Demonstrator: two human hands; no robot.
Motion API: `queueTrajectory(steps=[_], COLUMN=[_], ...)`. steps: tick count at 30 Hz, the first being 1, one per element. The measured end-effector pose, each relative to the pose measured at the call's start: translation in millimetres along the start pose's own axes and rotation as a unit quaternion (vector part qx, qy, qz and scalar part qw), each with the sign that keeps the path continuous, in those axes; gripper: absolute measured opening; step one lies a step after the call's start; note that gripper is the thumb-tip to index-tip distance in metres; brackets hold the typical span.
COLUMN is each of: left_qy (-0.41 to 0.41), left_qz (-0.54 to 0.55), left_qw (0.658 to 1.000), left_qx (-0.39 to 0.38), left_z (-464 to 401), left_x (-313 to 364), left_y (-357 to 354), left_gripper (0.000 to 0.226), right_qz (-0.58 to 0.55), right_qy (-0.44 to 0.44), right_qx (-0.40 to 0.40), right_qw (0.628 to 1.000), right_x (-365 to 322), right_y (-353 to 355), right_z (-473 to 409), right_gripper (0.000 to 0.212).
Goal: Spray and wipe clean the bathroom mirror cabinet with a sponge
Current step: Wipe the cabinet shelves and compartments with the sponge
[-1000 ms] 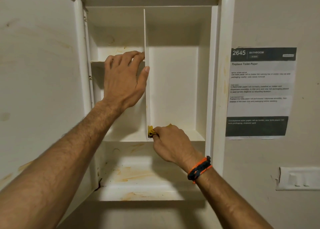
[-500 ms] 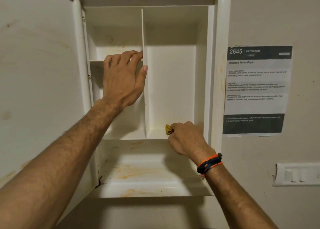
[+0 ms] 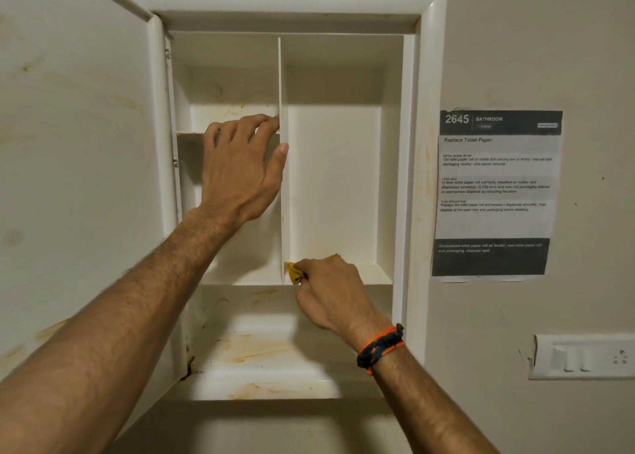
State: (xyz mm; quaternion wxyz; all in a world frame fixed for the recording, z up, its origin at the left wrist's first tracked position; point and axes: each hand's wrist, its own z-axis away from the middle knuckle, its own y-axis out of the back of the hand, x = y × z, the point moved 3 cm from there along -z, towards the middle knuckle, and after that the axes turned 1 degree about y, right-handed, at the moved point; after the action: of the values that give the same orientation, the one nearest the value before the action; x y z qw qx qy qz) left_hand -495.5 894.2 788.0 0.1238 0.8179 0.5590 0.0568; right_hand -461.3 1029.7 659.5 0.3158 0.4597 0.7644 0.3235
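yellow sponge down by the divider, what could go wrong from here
1. The right hand grips the small yellow sponge bunched at the foot of the thin white vertical divider; so little shows beyond the grip that the corner may stay dirty.
2. The left hand rests on that divider; leaning might flex it.
3. Orange stains on the white bottom shelf could get overlooked.

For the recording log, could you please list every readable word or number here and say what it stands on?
"2645": dark header of the white printed paper sheet taped on the wall.
"BATHROOM": same header.
"Replace Toilet Paper": heading under the header.
Paragraphs, small header labels and dark footer lines: too small and blurred to read reliably.
White wall switch plate: no text visible.
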Motion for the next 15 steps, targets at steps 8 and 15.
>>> queueTrajectory(steps=[8, 15], left_qy=[0.002, 0.002], left_qz=[0.000, -0.006], left_qw=[1.000, 1.000], left_qx=[-0.003, -0.017], left_z=[0, 0], left_x=[0, 0], left_y=[0, 2], left_gripper=[0.051, 0.053], right_qz=[-0.022, 0.007], right_qy=[-0.011, -0.032], right_qx=[-0.031, 0.003], right_qw=[0.999, 0.999], right_x=[0, 12], right_y=[-3, 5], right_z=[-13, 0], right_gripper=[0.032, 0.031])
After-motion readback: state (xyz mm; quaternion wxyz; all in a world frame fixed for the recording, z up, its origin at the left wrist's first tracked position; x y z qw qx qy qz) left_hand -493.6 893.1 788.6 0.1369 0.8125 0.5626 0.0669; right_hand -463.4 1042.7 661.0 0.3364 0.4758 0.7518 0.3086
